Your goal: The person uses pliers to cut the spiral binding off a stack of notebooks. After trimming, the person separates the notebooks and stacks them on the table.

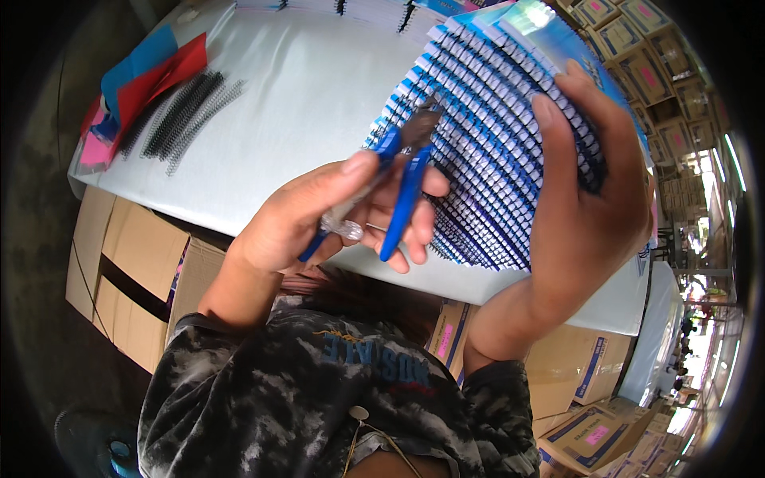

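Pale table, wide. On its right, a stack of spiral-bound books: coils already through the visible spines; end-trimming, I judge, unfinished. Right hand curves over the stack's right side, grip unclear. Left hand loosely holds blue-handled cutters. At left, loose black coils, unused.

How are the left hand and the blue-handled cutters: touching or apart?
Touching: the head view shows the left hand curled around the blue-handled cutters, holding them.

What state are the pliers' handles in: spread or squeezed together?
Spread: the handles stand apart in the left hand. Jaws too blurred to tell.
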Tool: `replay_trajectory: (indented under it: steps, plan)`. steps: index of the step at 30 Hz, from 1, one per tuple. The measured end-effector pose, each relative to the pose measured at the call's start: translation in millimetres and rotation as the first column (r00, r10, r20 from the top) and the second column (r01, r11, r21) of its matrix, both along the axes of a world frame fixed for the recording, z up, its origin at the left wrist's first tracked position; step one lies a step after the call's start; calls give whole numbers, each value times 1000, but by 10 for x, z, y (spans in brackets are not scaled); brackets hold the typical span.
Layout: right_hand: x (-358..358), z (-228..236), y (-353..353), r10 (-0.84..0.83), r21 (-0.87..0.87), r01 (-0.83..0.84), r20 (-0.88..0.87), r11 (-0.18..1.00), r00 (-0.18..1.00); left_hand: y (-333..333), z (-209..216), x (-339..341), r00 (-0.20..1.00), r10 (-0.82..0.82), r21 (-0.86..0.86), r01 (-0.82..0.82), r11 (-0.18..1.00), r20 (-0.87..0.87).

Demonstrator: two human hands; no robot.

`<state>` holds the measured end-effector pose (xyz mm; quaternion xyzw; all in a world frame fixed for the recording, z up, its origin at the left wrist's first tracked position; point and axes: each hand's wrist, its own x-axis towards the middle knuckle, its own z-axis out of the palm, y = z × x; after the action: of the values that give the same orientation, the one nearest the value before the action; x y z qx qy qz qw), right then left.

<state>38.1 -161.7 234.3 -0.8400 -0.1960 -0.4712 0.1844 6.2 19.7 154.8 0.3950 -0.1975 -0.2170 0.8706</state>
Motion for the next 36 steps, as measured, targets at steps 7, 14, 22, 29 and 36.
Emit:
replay_trajectory:
  steps: [7, 14, 22, 29, 36]
  plan:
    - [-251, -528, -478, -42, 119, 17, 211, 993, 977, 248, -756, -130, 944, 72, -61, -96, 993, -322]
    - [-325, -1983, -749, -49, 443, 64, -45, 894, 998, 182, -999, -122, 943, 4, -105, -41, 994, -334]
    - [-340, -2282, -575, 330, 691, -132, -161, 710, 930, 59, -1018, -18, 962, -138, -299, 64, 952, -234]
    - [-312, -2254, -568, 274, 593, -140, -142, 793, 951, 5, -754, -101, 843, 398, 717, -524, 460, 361]
    - [-307, -2212, -542, 290, 618, -153, -127, 771, 949, 99, -925, -83, 931, -68, -187, 0, 982, -360]
